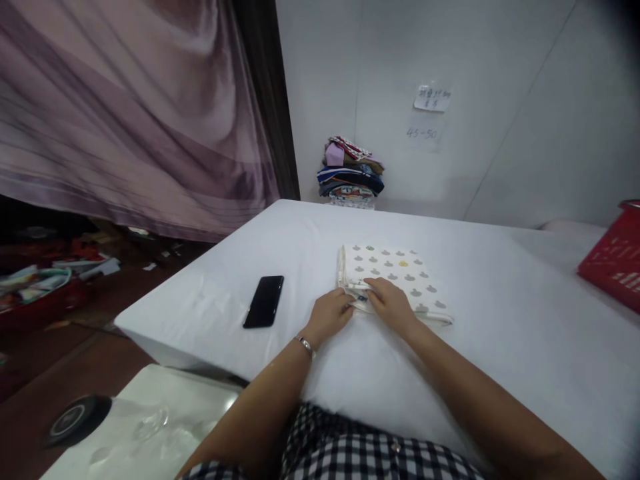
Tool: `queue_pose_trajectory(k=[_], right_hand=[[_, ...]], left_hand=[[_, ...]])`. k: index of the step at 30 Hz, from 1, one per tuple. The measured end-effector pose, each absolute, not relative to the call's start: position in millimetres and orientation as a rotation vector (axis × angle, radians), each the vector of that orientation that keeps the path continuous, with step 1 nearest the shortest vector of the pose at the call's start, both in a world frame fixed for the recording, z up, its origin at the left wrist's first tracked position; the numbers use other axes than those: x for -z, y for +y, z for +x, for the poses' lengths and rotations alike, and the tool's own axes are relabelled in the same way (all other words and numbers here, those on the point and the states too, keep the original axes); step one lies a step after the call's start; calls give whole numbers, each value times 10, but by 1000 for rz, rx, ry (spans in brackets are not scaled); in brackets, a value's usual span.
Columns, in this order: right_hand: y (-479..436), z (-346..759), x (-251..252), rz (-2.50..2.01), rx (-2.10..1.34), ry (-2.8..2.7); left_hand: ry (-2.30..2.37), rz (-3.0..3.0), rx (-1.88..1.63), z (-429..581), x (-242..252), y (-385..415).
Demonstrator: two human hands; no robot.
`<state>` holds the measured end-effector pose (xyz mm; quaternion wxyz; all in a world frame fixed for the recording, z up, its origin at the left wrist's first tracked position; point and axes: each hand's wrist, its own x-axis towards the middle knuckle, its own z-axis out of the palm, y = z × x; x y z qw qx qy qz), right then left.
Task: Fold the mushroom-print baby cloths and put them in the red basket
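A folded white cloth (pixel 393 270) with grey duck-like prints and one yellow print lies on the white-covered table (pixel 480 267) in front of me. At its near left corner my left hand (pixel 331 313) has its fingers closed on the edge. My right hand (pixel 390 300) pinches a layer of the same corner from above, slightly raised, its fingers bent. Between the hands the layers part a little, and a small dark mark shows inside. The fingertips are partly hidden by the fabric.
A black phone (pixel 264 302) lies left of my hands. Several folded fabrics (pixel 351 172) are stacked past the table's far edge, by the wall. A red basket (pixel 615 257) stands at the right. A pinkish curtain (pixel 165 113) hangs at the left, above a cluttered floor.
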<state>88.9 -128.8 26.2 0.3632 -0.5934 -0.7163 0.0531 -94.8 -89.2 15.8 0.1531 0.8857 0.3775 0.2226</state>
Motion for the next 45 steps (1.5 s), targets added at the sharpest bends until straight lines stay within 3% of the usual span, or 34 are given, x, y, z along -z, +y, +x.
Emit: queue_pose_trajectory(k=[8, 15, 20, 23, 27, 31, 45], right_hand=[[-1331, 805, -144, -1468, 106, -2140], [-1407, 714, -140, -1485, 113, -2214], [-1514, 777, -261, -1393, -104, -2207], [-1564, 1036, -345, -1416, -114, -2124], [-1600, 1482, -301, -1862, 30, -1989], [-1623, 1689, -152, -2175, -138, -1969], [-1662, 1699, -50, -2017, -103, -1765]], left_hand=[[996, 2524, -731, -999, -210, -908], [947, 2459, -1257, -1016, -240, -938], [852, 2655, -931, -921, -182, -917], [929, 2641, -907, -917, -159, -888], [1053, 2583, -946, -917, -164, -895], [1151, 2519, -936, -893, -177, -917], [1671, 1884, -496, -579, -482, -21]])
